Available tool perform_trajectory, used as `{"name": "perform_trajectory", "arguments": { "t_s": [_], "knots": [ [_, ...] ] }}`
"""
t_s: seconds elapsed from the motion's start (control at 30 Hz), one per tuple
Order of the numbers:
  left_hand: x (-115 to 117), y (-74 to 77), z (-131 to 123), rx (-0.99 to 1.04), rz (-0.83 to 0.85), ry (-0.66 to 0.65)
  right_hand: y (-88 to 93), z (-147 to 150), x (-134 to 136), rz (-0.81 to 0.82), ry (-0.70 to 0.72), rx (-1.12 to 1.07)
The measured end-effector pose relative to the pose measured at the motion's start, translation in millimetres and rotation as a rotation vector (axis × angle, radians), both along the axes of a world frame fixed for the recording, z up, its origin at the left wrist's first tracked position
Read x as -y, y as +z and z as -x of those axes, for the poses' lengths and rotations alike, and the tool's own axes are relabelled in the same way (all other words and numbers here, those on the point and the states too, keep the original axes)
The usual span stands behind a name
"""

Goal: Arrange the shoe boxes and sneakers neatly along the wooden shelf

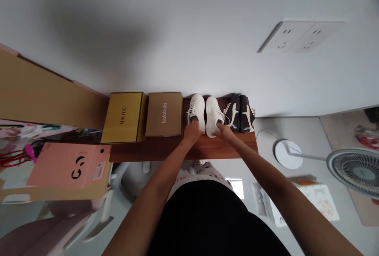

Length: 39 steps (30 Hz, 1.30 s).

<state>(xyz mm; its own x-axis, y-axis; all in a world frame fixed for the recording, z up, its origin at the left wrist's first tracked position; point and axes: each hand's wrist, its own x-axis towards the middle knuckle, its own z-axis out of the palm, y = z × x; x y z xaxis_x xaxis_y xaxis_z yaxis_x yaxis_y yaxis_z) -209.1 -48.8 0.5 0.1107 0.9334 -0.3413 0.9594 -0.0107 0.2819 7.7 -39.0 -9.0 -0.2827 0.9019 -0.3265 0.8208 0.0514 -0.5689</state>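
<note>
A pair of white sneakers stands on a wooden shelf against the white wall. My left hand is closed on the heel of the left white sneaker. My right hand grips the heel of the right white sneaker. Both arms reach forward from the bottom of the view. A pair of black sneakers with white trim sits just right of the white pair, touching it.
Left of the shoes lie a brown box and a yellow box. A pink box sits lower left beside a tall cardboard panel. A standing fan with its round base is on the floor at right. Wall sockets are above.
</note>
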Motion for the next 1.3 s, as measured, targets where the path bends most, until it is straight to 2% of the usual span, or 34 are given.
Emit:
{"name": "perform_trajectory", "arguments": {
  "t_s": [0.17, 0.3, 0.43, 0.7, 1.0, 1.3],
  "knots": [
    [12.9, 6.6, -11.1, -0.048, -0.048, -0.088, 16.3, 17.9, 0.4, 0.006, 0.220, 0.294],
    [21.9, 1.3, -16.4, -0.057, -0.065, -0.095, 22.1, 34.9, 2.9, 0.069, 0.351, 0.436],
    [24.5, -5.5, -19.4, -0.096, -0.063, -0.072, 24.7, 47.1, 4.6, 0.099, 0.413, 0.486],
    [20.8, -9.5, -24.7, -0.064, -0.019, -0.032, 25.5, 57.7, 2.5, 0.157, 0.390, 0.471],
    [14.2, -17.7, -27.0, 0.071, -0.003, 0.093, 27.3, 56.4, -7.5, 0.160, 0.356, 0.483],
    [9.1, -21.7, -30.7, -0.017, -0.018, 0.030, 25.4, 60.1, -15.4, 0.153, 0.330, 0.464]
  ]
}}
